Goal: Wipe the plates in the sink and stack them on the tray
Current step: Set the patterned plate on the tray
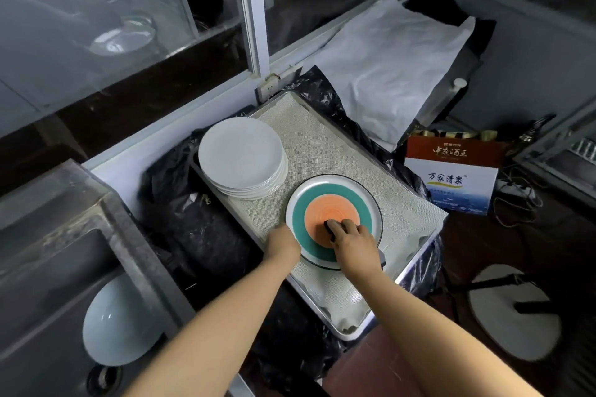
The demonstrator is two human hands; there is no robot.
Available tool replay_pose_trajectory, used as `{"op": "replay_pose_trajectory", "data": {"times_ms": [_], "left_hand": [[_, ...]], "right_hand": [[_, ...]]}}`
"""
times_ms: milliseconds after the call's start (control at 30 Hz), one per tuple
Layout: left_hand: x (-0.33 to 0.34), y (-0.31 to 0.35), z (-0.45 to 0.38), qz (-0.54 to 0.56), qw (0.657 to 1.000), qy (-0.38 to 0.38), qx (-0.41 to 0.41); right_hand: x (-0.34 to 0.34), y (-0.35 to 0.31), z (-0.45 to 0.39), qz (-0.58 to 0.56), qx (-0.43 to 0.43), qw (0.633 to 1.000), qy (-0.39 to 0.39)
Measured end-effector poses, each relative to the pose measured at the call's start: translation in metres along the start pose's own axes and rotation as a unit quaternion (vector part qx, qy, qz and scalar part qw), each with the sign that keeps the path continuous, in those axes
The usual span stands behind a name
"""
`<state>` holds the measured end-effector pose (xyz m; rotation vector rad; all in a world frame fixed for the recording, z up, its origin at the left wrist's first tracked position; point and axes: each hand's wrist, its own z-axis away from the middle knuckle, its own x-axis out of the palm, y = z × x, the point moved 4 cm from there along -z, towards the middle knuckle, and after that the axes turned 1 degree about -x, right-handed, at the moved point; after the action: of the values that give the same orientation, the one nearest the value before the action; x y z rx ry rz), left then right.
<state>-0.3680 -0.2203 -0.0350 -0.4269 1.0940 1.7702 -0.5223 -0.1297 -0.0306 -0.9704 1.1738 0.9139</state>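
A round plate with a white rim, a teal ring and an orange centre lies on the tray, which is lined with a pale mesh cloth. My right hand grips a dark wiping pad and holds it down on the plate's orange centre. My left hand holds the plate's left edge; its fingertips are hidden under the rim. A stack of several white plates stands at the tray's far left corner. One pale plate leans inside the grey sink at the lower left.
Black plastic sheeting lies between the sink and the tray. A white cloth is draped behind the tray. Printed cartons and cables sit on the floor at right, and a round white stool stands at the lower right. Glass cabinet doors rise behind.
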Motion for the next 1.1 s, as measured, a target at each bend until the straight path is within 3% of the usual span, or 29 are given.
{"op": "replay_pose_trajectory", "data": {"times_ms": [300,533,833,1100], "left_hand": [[-0.061,-0.045,0.056,-0.044,0.986,0.080,0.140],[-0.137,-0.199,0.103,-0.035,0.983,0.171,0.052],[-0.193,-0.450,0.145,-0.039,0.979,0.157,-0.123],[-0.160,-0.578,0.103,0.075,0.973,0.126,-0.176]], "right_hand": [[-0.027,-0.068,0.001,-0.044,-0.039,0.998,0.010],[-0.013,-0.218,0.017,-0.062,-0.152,0.986,-0.009],[0.052,-0.426,0.096,-0.119,-0.267,0.956,-0.033],[0.173,-0.486,0.151,-0.088,-0.217,0.961,-0.148]]}}
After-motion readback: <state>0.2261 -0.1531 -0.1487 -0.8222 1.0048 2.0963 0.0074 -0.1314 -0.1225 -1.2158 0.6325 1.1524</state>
